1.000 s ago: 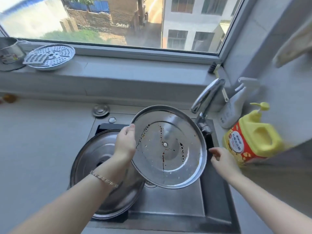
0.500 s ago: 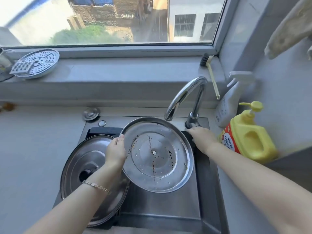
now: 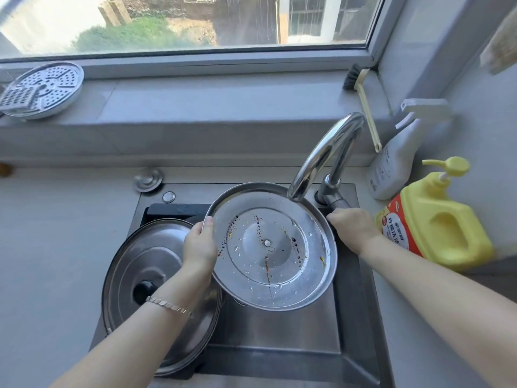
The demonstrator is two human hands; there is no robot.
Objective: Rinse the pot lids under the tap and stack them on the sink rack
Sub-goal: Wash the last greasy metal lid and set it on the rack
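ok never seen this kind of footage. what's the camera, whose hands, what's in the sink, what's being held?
There is no robot here: a person works with two bare hands, and one wide-angle camera worn on the head looks forward and down at a kitchen sink.

The left hand holds a steel pot lid by its rim, inner side up, under the tap; the lid is streaked with dark residue and wet with droplets. The right hand rests at the tap's base, likely on the handle. No water stream is clearly visible.

A larger lid lies at the sink's left side. A yellow detergent bottle and a spray bottle stand on the right.
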